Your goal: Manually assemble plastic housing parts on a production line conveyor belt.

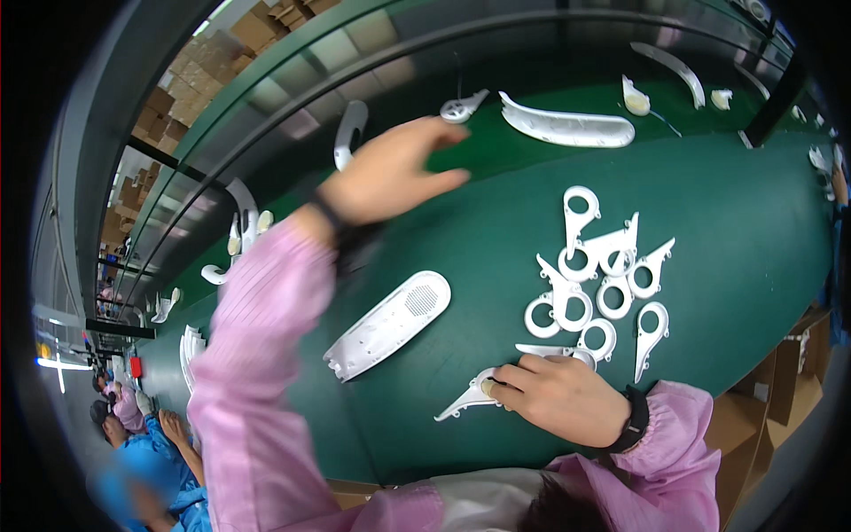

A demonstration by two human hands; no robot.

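My left hand point(399, 168) reaches over the belt at the back, thumb and fingers apart and nothing between them. Just beyond its fingertips lies a white round-ended plastic part with a thin wire point(460, 108). Low in front of me, my right hand point(563, 401) pinches a white ring-shaped plastic part with a pointed arm point(468, 401); the fingers cover part of its ring. Close to that hand is a loose pile of similar white ring-shaped parts point(574, 310). Left of the pile, a long white shell with a perforated patch point(390, 326) lies on the green table.
Along the green belt lie a long curved white shell point(567, 129), a white part with a blue wire point(636, 97) and a curved strip point(674, 71). A dark metal post point(773, 106) rises at right. Cardboard boxes point(753, 426) stand below right. People in blue work at far left.
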